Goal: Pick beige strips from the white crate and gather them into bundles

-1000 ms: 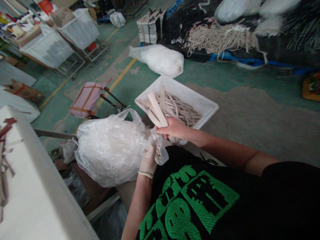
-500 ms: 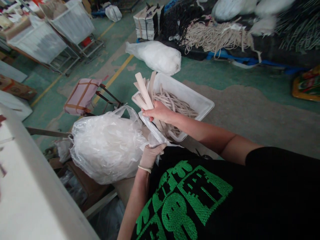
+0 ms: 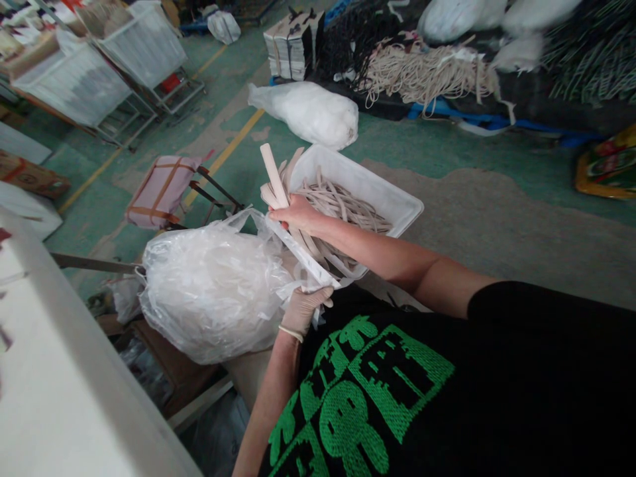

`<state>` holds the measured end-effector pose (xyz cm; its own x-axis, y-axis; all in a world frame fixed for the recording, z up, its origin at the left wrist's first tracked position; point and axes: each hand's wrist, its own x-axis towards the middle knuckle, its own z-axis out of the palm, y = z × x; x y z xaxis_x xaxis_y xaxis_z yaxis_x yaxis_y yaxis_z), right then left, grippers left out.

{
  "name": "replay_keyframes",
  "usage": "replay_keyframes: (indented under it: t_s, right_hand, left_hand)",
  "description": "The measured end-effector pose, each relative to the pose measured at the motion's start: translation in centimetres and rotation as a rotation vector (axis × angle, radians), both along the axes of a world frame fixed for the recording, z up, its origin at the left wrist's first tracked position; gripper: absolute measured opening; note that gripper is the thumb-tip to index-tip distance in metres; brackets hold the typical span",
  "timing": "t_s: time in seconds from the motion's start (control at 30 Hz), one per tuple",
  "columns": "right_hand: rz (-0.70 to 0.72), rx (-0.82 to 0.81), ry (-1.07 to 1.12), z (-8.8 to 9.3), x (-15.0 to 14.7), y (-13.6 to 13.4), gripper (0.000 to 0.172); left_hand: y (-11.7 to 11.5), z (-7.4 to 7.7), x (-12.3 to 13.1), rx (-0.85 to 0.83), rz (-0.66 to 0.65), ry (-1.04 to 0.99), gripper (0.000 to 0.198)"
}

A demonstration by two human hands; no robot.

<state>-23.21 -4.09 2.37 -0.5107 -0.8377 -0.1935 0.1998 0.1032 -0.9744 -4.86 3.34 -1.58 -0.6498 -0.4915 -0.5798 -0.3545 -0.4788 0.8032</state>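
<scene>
Open floor (image 3: 487, 225) stretches right of the white bin (image 3: 370, 180); a bulging plastic bag (image 3: 213, 291) crowds its left edge. There the right hand (image 3: 299, 214) clasps beige strips (image 3: 274, 175) (more in the bin) and the gloved left hand (image 3: 303, 310) pinches a thin white band (image 3: 313, 267).

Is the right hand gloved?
No, the right hand gripping flat beige strips is bare; only the left hand wears a pale rubber glove.

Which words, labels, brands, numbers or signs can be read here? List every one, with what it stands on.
None can be read.
Black shirt: a green design of blocky shapes; I can make out no word.
Cardboard box, far left: markings too blurred to read.
Yellow-edged item, far right: coloured patches, too blurred to read.
</scene>
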Motion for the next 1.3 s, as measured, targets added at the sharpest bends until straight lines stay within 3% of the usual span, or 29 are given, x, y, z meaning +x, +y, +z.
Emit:
replay_keyframes:
  t_s: [0.17,0.63,0.93,1.0,1.17,1.3]
  right_hand:
    - [-0.019,0.002,0.001,-0.6,-0.3,-0.6,0.009]
    - [-0.021,0.024,0.022,-1.7,-0.1,-1.2,0.010]
    - [-0.019,0.001,-0.004,-2.6,-0.6,-1.6,0.010]
    - [0.016,0.026,-0.028,-2.4,-0.9,-0.9,0.012]
    - [0.203,-0.044,-0.044,-2.2,-2.2,3.4,0.024]
    - [0.307,-0.090,-0.091,-2.7,-3.0,8.4,0.041]
  left_hand:
    - [0.3,0.0,0.0,0.093,-0.033,-0.038,0.043]
    - [0.2,-1.0,0.0,0.133,-0.065,0.029,0.038]
    - [0.5,-0.3,0.6,0.078,-0.209,-0.017,0.042]
    - [0.3,-0.6,0.7,0.085,-0.134,0.022,0.044]
    - [-2.3,-1.6,1.2,0.146,0.407,0.100,0.053]
    - [-4.1,-1.4,1.3,0.319,0.544,0.113,0.049]
